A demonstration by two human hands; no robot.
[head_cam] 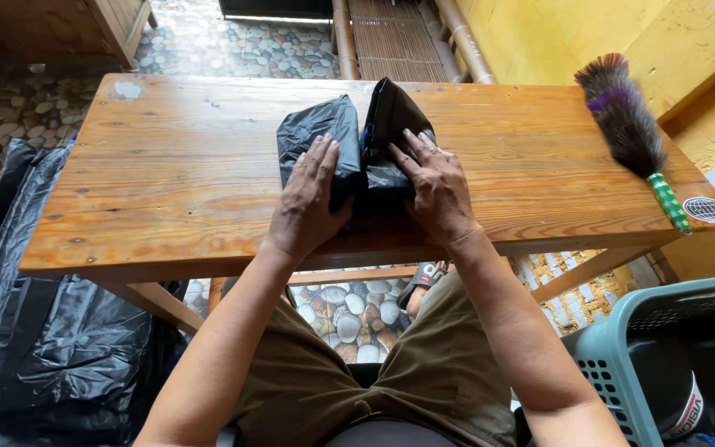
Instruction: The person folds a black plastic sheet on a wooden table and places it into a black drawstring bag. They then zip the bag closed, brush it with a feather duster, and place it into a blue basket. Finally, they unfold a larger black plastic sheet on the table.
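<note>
A long wooden table (167,174) is filling the view, its varnished planks glossy, orange and knotted, with a pale scuffed patch near the far left corner. Under and beyond it a pebble floor (233,41) is showing rounded stones set in mortar. Crinkled black plastic sheeting (51,348) is slumping beside the left table leg. At the lower right a teal plastic basket (622,356) with a gridded wall is standing, dark items inside it. A feather duster (626,124) is lying on the table's right end, fluffy brown and purple plumes above a green-banded handle, well apart from the hands. At the table's near middle a black plastic bag (324,132) is lying folded, shiny and wrinkled, one flap standing up in a peak. The left hand (308,199) is pressing flat on its left half, fingers spread, grasping nothing. The right hand (436,186) is likewise lying open on the right half, fingertips against the raised flap.
</note>
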